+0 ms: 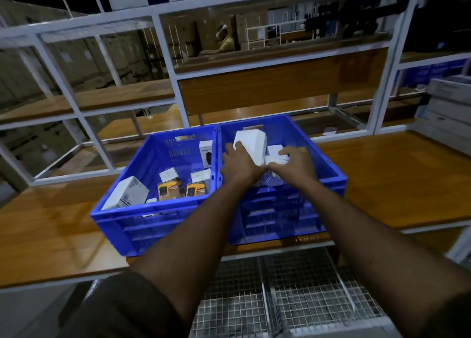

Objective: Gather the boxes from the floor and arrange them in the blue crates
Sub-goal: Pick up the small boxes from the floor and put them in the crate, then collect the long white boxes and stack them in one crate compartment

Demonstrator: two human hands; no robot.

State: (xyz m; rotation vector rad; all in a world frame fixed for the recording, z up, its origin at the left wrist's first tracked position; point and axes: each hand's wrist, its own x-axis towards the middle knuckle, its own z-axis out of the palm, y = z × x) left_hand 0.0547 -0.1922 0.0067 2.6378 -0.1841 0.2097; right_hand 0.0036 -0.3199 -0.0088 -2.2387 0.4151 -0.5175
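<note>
Both hands in right blue crate (331, 174) on tabletop (395, 179): left hand (238, 165) grips tilted white box (251, 144), long axis running near-to-far, right hand (297, 163) fingers spread flat on lower white boxes (274, 150) just right of it.

A glossy wooden tabletop (397, 185) carried two blue crates side by side, touching: the left crate (142, 210) and the right crate (328, 174). Both sat near its front edge. A stack of pale flat boxes (446, 113) rested at the far right.
</note>
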